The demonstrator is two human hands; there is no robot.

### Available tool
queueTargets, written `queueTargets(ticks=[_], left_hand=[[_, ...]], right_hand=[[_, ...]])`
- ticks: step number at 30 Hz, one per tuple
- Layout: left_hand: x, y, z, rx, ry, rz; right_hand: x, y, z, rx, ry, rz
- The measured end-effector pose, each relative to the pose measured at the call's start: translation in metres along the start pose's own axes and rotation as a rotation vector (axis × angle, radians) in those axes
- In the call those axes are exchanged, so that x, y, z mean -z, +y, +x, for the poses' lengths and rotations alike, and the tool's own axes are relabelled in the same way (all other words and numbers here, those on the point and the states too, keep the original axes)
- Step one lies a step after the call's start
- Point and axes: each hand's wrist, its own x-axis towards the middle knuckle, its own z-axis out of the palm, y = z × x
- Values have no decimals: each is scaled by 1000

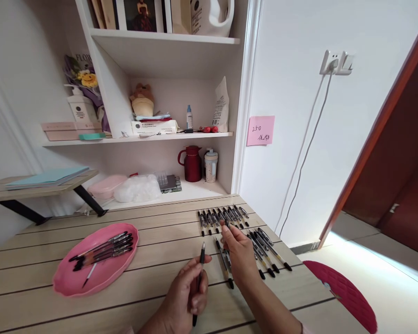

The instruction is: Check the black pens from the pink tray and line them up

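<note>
My left hand (185,291) is closed around a black pen (202,256), whose pale, pointed tip sticks up above the fingers. Its dark other end shows below the palm. My right hand (239,254) is in a pinch just beyond it; a small dark bit shows at the fingertips, too little to name. Behind that hand lies a row of black and clear pens (209,221) side by side. More pens (270,250) lie to its right, and a few pens (224,264) are partly hidden under it.
On the left, a pink tray (60,286) holds several pens (107,250) and a thin white stick with a dark tip (89,274). Behind the wooden table (153,253) stand shelves with a red jug (192,164) and a cup (211,166). A red chair (348,290) is at right.
</note>
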Motion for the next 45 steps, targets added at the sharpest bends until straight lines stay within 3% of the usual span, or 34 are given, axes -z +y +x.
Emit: queueTargets(ticks=[4,7,9,20,28,35,41,45], left_hand=[[5,6,6,-64,94,-58],[9,9,11,-106,120,-76],[11,9,13,-132,137,-80],[21,16,18,-191,196,-83],[24,14,22,-192,198,-96],[25,16,21,-193,199,-100],[23,18,21,-247,216,-88],[20,17,19,-260,207,-32]], right_hand=[[-2,-16,26,66,-134,-274],[-14,-28,58,172,-219,-748],[-27,-28,77,158,-247,-1005],[-96,33,119,50,-276,-1400],[-107,42,121,13,-315,-1411],[-100,16,117,-38,-343,-1272],[-78,1,53,-191,-544,-916],[-69,9,21,-266,-509,-486]])
